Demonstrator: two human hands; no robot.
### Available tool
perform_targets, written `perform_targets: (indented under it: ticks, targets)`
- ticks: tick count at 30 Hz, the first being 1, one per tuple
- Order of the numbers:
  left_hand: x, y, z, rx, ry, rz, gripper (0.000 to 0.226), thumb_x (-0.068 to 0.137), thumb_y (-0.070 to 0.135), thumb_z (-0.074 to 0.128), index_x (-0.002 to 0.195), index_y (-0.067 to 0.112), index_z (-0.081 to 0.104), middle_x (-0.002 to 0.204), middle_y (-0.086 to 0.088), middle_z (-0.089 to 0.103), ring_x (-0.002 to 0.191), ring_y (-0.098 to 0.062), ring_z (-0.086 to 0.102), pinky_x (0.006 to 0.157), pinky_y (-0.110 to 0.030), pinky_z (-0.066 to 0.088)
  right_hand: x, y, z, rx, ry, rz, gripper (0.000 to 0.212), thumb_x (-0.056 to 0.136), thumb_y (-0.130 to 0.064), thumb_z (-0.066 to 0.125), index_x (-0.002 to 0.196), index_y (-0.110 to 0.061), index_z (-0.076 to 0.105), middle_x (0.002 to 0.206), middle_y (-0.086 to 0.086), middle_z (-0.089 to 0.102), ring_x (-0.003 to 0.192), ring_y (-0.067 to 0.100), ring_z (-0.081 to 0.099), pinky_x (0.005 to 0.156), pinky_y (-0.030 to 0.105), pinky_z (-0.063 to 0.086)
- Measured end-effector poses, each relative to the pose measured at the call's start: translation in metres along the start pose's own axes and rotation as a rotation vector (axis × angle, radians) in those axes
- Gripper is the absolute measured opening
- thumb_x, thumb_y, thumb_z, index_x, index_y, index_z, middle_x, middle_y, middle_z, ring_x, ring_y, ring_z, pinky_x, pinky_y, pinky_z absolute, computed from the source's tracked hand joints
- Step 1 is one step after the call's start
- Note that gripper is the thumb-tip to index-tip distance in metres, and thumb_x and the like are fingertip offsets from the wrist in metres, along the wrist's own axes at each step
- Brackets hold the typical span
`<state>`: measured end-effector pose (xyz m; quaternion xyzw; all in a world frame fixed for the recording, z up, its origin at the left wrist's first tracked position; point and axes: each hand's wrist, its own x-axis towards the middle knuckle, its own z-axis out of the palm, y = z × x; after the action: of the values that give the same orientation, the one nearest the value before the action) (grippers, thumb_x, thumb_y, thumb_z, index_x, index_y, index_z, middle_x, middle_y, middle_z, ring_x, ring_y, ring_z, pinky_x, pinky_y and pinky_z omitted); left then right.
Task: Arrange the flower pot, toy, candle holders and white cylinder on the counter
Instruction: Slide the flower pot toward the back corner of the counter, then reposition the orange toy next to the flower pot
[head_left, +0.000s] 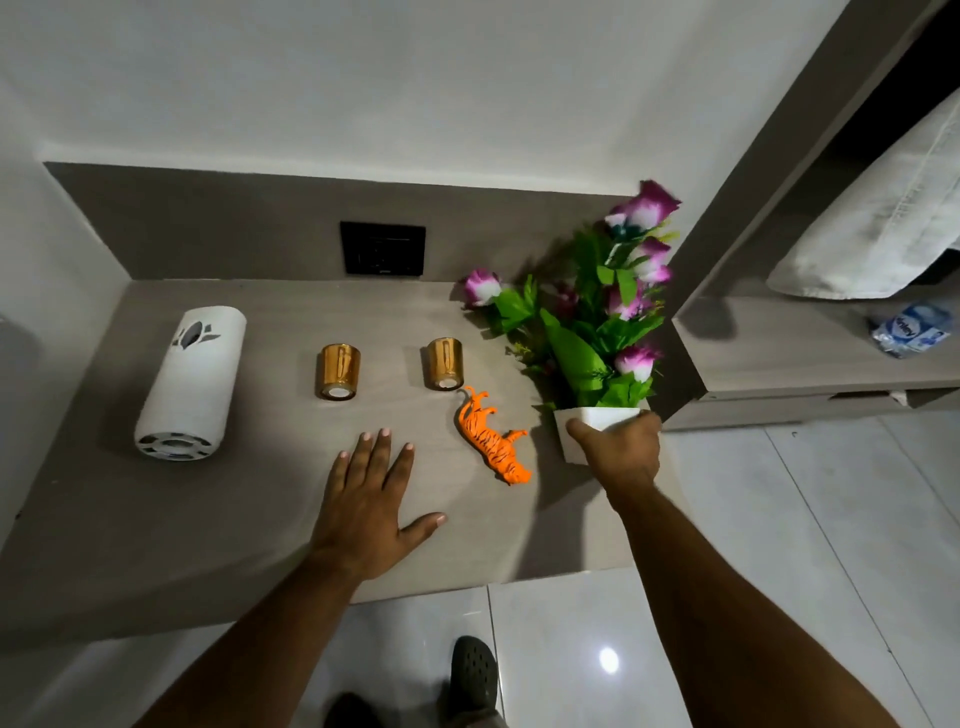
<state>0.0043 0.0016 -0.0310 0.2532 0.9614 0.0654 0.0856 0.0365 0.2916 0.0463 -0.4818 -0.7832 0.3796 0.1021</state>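
Our right hand (621, 449) is wrapped around the white flower pot (574, 434) at the right end of the counter (260, 519), thumb on the near face and fingers over the rim. Purple and white flowers (631, 291) with green leaves stick up out of it, leaning toward the back wall. Our left hand (369, 512) is just lying flat on the counter with fingers spread, holding nothing.

Only the one head view, so going left to right: the white cylinder (189, 376) lies on its side at the left, vented end facing us. Next come the two gold candle holders, one (338, 371) near the middle and the other (445, 364) further right, both tipped on their sides and well apart from each other. The orange tiger toy (493, 439) lies on its side between the right candle holder and the flower pot, just beside our right hand but not touching it. A black wall socket (383, 248) sits on the backsplash behind the holders.
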Motion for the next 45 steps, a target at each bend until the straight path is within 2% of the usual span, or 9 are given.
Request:
perform_targets:
  ticks: [12, 21, 23, 25, 29, 36, 38, 42, 45]
  targets:
    - [0.004, -0.001, 0.009, -0.030, 0.077, 0.003, 0.092, 0.079, 0.081, 0.035, 0.149, 0.020, 0.033, 0.160, -0.011, 0.025, 0.149, -0.031, 0.017, 0.118, -0.052, 0.017, 0.060, -0.020, 0.043, 0.368, 0.062, -0.143, 0.087, 0.067, -0.024, 0.089, 0.131, -0.006, 0.033, 0.120, 0.012, 0.057, 0.107, 0.028, 0.059, 0.091, 0.029, 0.048]
    - [0.006, -0.002, 0.009, -0.027, 0.094, 0.008, 0.091, 0.079, 0.079, 0.038, 0.148, 0.019, 0.035, 0.158, -0.013, 0.029, 0.148, -0.032, 0.020, 0.117, -0.054, 0.021, 0.068, -0.025, 0.050, 0.333, -0.015, -0.036, 0.037, 0.076, -0.021, 0.084, 0.075, -0.025, 0.047, 0.114, 0.017, 0.067, 0.106, 0.029, 0.062, 0.096, 0.032, 0.047]
    - [0.005, -0.001, 0.010, -0.032, 0.095, 0.003, 0.091, 0.080, 0.079, 0.036, 0.148, 0.020, 0.034, 0.159, -0.012, 0.027, 0.148, -0.032, 0.019, 0.118, -0.053, 0.019, 0.071, -0.021, 0.048, 0.304, -0.046, -0.071, 0.030, 0.076, -0.021, 0.084, 0.091, -0.013, 0.059, 0.113, 0.017, 0.067, 0.107, 0.030, 0.064, 0.095, 0.026, 0.049]
    - [0.004, 0.000, 0.009, -0.042, 0.096, 0.001, 0.091, 0.080, 0.080, 0.034, 0.149, 0.020, 0.034, 0.159, -0.012, 0.026, 0.149, -0.032, 0.018, 0.118, -0.052, 0.017, 0.073, -0.021, 0.047, 0.368, -0.085, -0.121, 0.055, 0.078, -0.012, 0.082, 0.123, 0.004, 0.053, 0.118, 0.014, 0.063, 0.110, 0.023, 0.058, 0.093, 0.011, 0.044]
    - [0.004, -0.001, 0.010, -0.051, 0.094, -0.001, 0.092, 0.081, 0.080, 0.031, 0.150, 0.021, 0.031, 0.161, -0.011, 0.022, 0.149, -0.031, 0.015, 0.118, -0.050, 0.014, 0.074, -0.026, 0.048, 0.295, -0.051, -0.081, 0.060, 0.072, -0.031, 0.086, 0.119, -0.009, 0.056, 0.118, 0.015, 0.066, 0.111, 0.031, 0.062, 0.099, 0.040, 0.049]
    - [0.005, -0.003, 0.010, -0.020, 0.068, -0.013, 0.093, 0.080, 0.082, 0.026, 0.151, 0.021, 0.027, 0.161, -0.011, 0.021, 0.150, -0.031, 0.013, 0.119, -0.053, 0.017, 0.057, -0.013, 0.052, 0.356, -0.036, -0.189, 0.076, 0.062, -0.047, 0.089, 0.114, -0.018, 0.042, 0.107, 0.016, 0.065, 0.103, 0.032, 0.065, 0.097, 0.050, 0.051]
    - [0.004, -0.003, 0.009, -0.007, 0.050, -0.016, 0.094, 0.080, 0.083, 0.024, 0.152, 0.022, 0.025, 0.162, -0.011, 0.019, 0.150, -0.031, 0.010, 0.119, -0.053, 0.016, 0.033, -0.002, 0.056, 0.211, 0.011, -0.269, 0.056, 0.073, -0.055, 0.077, 0.105, -0.016, 0.053, 0.098, 0.024, 0.066, 0.095, 0.043, 0.065, 0.095, 0.055, 0.050]
    - [0.005, -0.002, 0.006, 0.007, 0.026, -0.024, 0.095, 0.080, 0.085, 0.019, 0.152, 0.023, 0.023, 0.162, -0.010, 0.018, 0.150, -0.031, 0.009, 0.120, -0.053, 0.014, -0.035, -0.013, 0.055, -0.204, 0.017, -0.700, 0.028, 0.077, -0.022, 0.078, 0.099, -0.006, 0.072, 0.098, 0.020, 0.068, 0.094, 0.043, 0.062, 0.083, 0.045, 0.049]
    - [0.005, -0.001, 0.005, 0.014, 0.006, -0.038, 0.097, 0.078, 0.086, 0.015, 0.153, 0.024, 0.019, 0.163, -0.009, 0.014, 0.151, -0.030, 0.007, 0.120, -0.052, 0.012, -0.050, -0.024, 0.066, -0.637, -0.183, -0.792, 0.036, 0.088, -0.039, 0.064, 0.118, -0.018, 0.067, 0.111, 0.011, 0.066, 0.105, 0.037, 0.056, 0.085, 0.041, 0.046]
